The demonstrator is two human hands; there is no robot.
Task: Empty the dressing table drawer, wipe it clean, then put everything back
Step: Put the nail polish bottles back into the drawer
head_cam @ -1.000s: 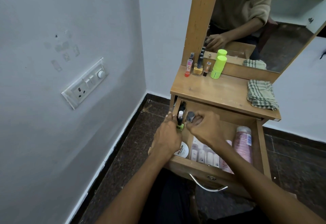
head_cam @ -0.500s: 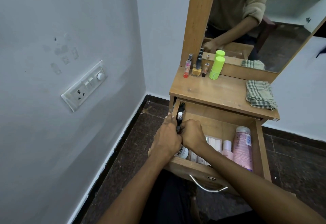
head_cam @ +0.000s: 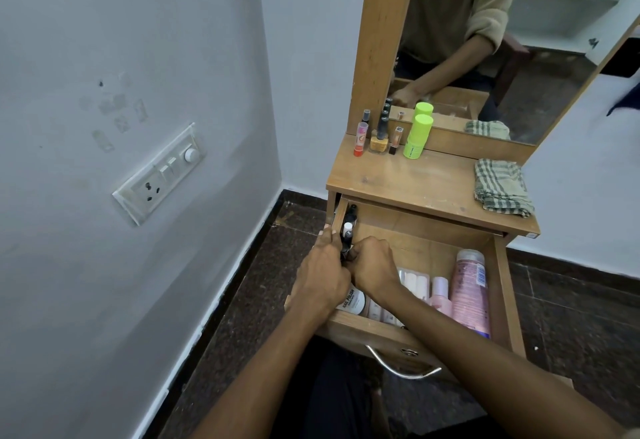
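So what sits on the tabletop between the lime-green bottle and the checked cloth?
Nothing: in the head view, bare tabletop runs from the lime-green bottle to the checked cloth.

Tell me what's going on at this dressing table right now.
A person has the drawer pulled open and both hands in its left rear corner: the left hand and right hand are closed around small dark bottles there. Pink bottles and other toiletries lie in the drawer. A few cosmetics and a checked cloth sit on the tabletop.
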